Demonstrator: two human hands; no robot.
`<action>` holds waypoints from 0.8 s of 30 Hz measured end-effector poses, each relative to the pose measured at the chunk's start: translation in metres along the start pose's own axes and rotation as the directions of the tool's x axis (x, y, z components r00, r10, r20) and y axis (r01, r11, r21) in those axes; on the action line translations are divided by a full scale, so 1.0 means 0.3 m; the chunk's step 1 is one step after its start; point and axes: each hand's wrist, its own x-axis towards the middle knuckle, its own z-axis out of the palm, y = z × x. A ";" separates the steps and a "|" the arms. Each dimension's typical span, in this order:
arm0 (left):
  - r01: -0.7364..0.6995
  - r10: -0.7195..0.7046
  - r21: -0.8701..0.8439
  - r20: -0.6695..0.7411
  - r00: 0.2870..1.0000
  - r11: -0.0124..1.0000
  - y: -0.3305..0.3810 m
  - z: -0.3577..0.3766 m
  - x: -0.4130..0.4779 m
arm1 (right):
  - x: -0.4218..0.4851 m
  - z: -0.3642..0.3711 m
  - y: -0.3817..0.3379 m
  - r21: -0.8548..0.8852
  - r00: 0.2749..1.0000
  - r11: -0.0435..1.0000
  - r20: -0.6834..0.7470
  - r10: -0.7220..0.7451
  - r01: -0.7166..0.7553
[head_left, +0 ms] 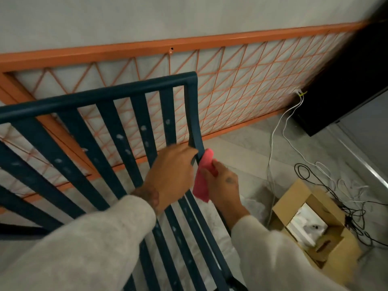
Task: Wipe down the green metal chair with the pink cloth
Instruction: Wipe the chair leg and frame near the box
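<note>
The dark green metal chair (134,114) fills the left and middle of the head view, its slatted back rising toward a top rail and several slats speckled with pale spots. My left hand (170,175) is closed around the right side post of the chair back, low down. My right hand (224,185) holds the folded pink cloth (203,175) and presses it against the outer side of that same post, just right of my left hand. Both forearms wear light grey sleeves.
An orange metal frame with a wire grid (231,80) leans on the white wall behind the chair. On the floor to the right sit an open cardboard box (310,225), tangled black and white cables (327,177) and a dark panel (346,80).
</note>
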 end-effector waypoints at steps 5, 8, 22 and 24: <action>0.390 -0.329 -0.399 0.214 0.920 0.830 -0.070 0.153 -0.034 | 0.167 -0.001 -0.193 0.056 0.993 0.991 0.002 -0.120 0.120; 0.435 -0.391 -0.438 0.192 0.900 0.787 -0.081 0.205 -0.018 | 0.150 -0.010 -0.116 0.049 0.989 0.992 0.076 -0.124 0.120; 0.605 -0.520 -0.479 0.313 0.795 0.636 0.076 0.425 -0.111 | -0.225 -0.098 0.288 -0.371 0.985 0.925 0.110 0.132 -0.083; 0.625 -0.556 -0.494 0.301 0.775 0.604 0.061 0.430 -0.085 | -0.193 -0.075 0.271 -0.337 0.991 0.941 0.106 0.079 -0.039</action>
